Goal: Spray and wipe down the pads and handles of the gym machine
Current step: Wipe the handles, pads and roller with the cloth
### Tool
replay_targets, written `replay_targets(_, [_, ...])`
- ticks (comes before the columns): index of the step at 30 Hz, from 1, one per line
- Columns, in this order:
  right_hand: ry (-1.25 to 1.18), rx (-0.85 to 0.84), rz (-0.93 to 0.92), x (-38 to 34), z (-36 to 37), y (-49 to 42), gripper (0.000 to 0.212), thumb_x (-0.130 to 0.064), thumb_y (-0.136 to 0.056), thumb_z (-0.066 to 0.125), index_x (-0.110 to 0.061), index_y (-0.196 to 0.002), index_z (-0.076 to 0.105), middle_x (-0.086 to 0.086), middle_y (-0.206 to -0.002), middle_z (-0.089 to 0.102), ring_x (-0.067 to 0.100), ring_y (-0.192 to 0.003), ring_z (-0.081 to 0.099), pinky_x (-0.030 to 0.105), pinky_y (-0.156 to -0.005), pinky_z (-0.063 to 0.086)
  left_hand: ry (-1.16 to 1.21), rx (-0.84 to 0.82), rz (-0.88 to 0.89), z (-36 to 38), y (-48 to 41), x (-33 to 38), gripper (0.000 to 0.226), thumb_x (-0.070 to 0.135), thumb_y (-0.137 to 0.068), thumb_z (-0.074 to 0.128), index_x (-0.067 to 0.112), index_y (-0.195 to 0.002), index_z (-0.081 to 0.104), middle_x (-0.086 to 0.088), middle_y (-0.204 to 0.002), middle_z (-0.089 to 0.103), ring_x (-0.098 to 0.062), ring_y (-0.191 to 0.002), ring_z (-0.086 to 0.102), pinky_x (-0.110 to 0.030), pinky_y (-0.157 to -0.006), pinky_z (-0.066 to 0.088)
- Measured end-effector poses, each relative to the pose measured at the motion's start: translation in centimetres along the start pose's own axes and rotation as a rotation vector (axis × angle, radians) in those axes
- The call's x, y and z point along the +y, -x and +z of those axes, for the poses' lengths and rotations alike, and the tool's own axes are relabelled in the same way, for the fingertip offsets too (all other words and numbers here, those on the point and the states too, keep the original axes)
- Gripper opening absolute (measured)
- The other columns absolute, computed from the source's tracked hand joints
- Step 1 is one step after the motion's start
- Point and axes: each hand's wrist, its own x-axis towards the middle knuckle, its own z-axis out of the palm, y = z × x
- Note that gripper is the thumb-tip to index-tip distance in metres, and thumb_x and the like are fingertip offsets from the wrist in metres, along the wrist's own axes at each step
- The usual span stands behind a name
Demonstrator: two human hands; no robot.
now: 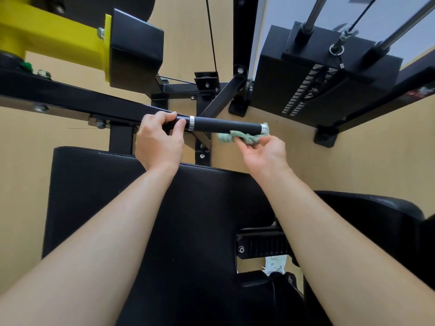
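Note:
A black handle with silver rings at both ends sticks out to the right from the machine's black arm. My left hand grips the arm just left of the inner silver ring. My right hand holds a crumpled green cloth against the underside of the handle near its outer end. Below my forearms lies a large black pad, and a second black pad sits to the right.
A black weight stack with chrome guide rods and a cable stands at the upper right. A yellow bracket and a black block are at the upper left. Black frame bars cross a tan floor.

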Motion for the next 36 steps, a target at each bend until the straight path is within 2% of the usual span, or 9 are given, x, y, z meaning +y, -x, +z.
replay_targets(4, [0.025, -0.002, 0.025, 2.8, 1.3, 0.5, 0.042, 0.010, -0.103, 0.041, -0.003, -0.143, 0.046, 0.030, -0.139, 0.052, 0.050, -0.133, 0.051, 0.059, -0.108, 0.047, 0.013, -0.007, 0.014, 0.0, -0.1, -0.3, 0.025, 0.042, -0.095, 0.068, 0.029, -0.117, 0.070, 0.004, -0.117, 0.064, -0.011, -0.102, 0.058, -0.030, -0.073, 0.047])
replay_targets(10, [0.128, -0.171, 0.159, 7.0, 1.6, 0.1, 0.022, -0.004, -0.107, 0.047, -0.013, -0.125, 0.057, 0.027, -0.135, 0.061, 0.043, -0.117, 0.064, 0.051, -0.081, 0.061, 0.004, -0.014, 0.021, -0.1, -0.6, -0.6, 0.026, 0.048, -0.093, 0.068, 0.032, -0.113, 0.071, 0.007, -0.116, 0.065, -0.017, -0.107, 0.063, -0.032, -0.074, 0.049])
replay_targets(12, [0.146, -0.194, 0.184, 7.0, 1.1, -0.2, 0.019, -0.009, -0.106, 0.051, -0.014, -0.123, 0.058, 0.025, -0.136, 0.061, 0.042, -0.121, 0.063, 0.051, -0.084, 0.060, 0.011, -0.023, 0.028, -0.2, -0.7, -0.7, 0.026, 0.048, -0.093, 0.068, 0.032, -0.113, 0.071, 0.008, -0.116, 0.066, -0.017, -0.107, 0.064, -0.035, -0.076, 0.053])
replay_targets(15, [0.064, -0.133, 0.153, 5.5, 0.2, -0.8, 0.030, -0.014, -0.102, 0.059, -0.012, -0.132, 0.057, 0.022, -0.130, 0.066, 0.041, -0.120, 0.063, 0.053, -0.092, 0.059, 0.024, -0.038, 0.030, -0.3, -0.7, -0.9, 0.026, 0.048, -0.093, 0.069, 0.032, -0.113, 0.071, 0.008, -0.116, 0.066, -0.017, -0.108, 0.063, -0.038, -0.079, 0.055])
replay_targets(20, [0.017, -0.024, 0.021, 2.2, -0.7, -1.5, 0.042, -0.022, -0.096, 0.069, -0.012, -0.135, 0.059, 0.016, -0.122, 0.068, 0.035, -0.118, 0.064, 0.046, -0.093, 0.060, 0.045, -0.057, 0.033, -0.5, -1.0, -1.1, 0.027, 0.047, -0.092, 0.071, 0.030, -0.115, 0.071, 0.008, -0.117, 0.067, -0.016, -0.107, 0.064, -0.038, -0.079, 0.057])
replay_targets(24, [-0.052, 0.001, 0.026, 2.7, 0.0, -1.6, 0.048, -0.024, -0.093, 0.073, -0.012, -0.136, 0.056, 0.016, -0.117, 0.068, 0.037, -0.117, 0.063, 0.048, -0.093, 0.060, 0.047, -0.056, 0.031, -0.4, -0.9, -1.1, 0.027, 0.046, -0.093, 0.071, 0.032, -0.115, 0.071, 0.009, -0.117, 0.067, -0.014, -0.108, 0.064, -0.036, -0.079, 0.056])
replay_targets(29, [-0.063, -0.165, 0.177, 7.1, 1.8, -0.8, 0.048, -0.033, -0.097, 0.066, -0.007, -0.135, 0.055, 0.021, -0.125, 0.068, 0.038, -0.125, 0.061, 0.053, -0.110, 0.048, 0.030, -0.042, -0.009, -0.2, -1.0, -0.9, 0.021, 0.050, -0.091, 0.070, 0.038, -0.109, 0.069, 0.012, -0.114, 0.068, -0.016, -0.108, 0.065, -0.041, -0.080, 0.058])
replay_targets(33, [0.089, -0.300, 0.332, 10.5, 3.1, 0.4, 0.050, -0.030, -0.102, 0.061, -0.006, -0.144, 0.050, 0.021, -0.137, 0.062, 0.034, -0.126, 0.060, 0.047, -0.102, 0.053, 0.034, -0.045, -0.021, -0.2, -1.0, -0.7, 0.021, 0.051, -0.090, 0.070, 0.038, -0.107, 0.070, 0.015, -0.111, 0.070, -0.014, -0.107, 0.064, -0.039, -0.076, 0.057])
replay_targets(36, [0.155, -0.270, 0.294, 9.2, 3.2, 0.4, 0.046, -0.024, -0.104, 0.059, -0.003, -0.143, 0.049, 0.025, -0.133, 0.062, 0.037, -0.119, 0.064, 0.048, -0.100, 0.054, 0.045, -0.056, -0.032, -0.3, -0.8, -0.5, 0.021, 0.050, -0.091, 0.070, 0.037, -0.109, 0.070, 0.015, -0.111, 0.069, -0.011, -0.105, 0.063, -0.032, -0.074, 0.054])
